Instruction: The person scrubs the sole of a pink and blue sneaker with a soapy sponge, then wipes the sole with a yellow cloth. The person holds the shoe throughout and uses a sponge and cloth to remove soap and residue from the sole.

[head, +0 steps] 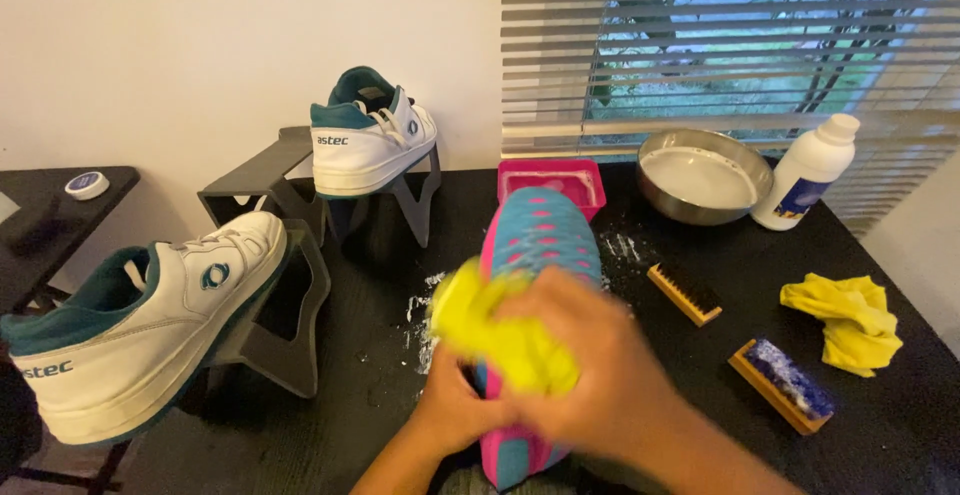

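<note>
A shoe with a blue and pink sole (pixel 545 230) lies sole-up in the middle of the black table (pixel 380 395). My right hand (pixel 600 365) presses a yellow cloth (pixel 495 330) against the sole; the cloth and hand are blurred by motion. From the left side, near the heel, my left hand (pixel 455 410) grips the shoe, partly hidden behind the right hand. White foam specks lie on the table beside the shoe.
Two white and teal sneakers (pixel 140 320) (pixel 370 135) rest on grey angled stands at the left. A pink tub (pixel 555 177), a metal bowl (pixel 703 175) and a white bottle (pixel 808 170) stand at the back. Two wooden brushes (pixel 685 293) (pixel 785 383) and another yellow cloth (pixel 845 320) lie at the right.
</note>
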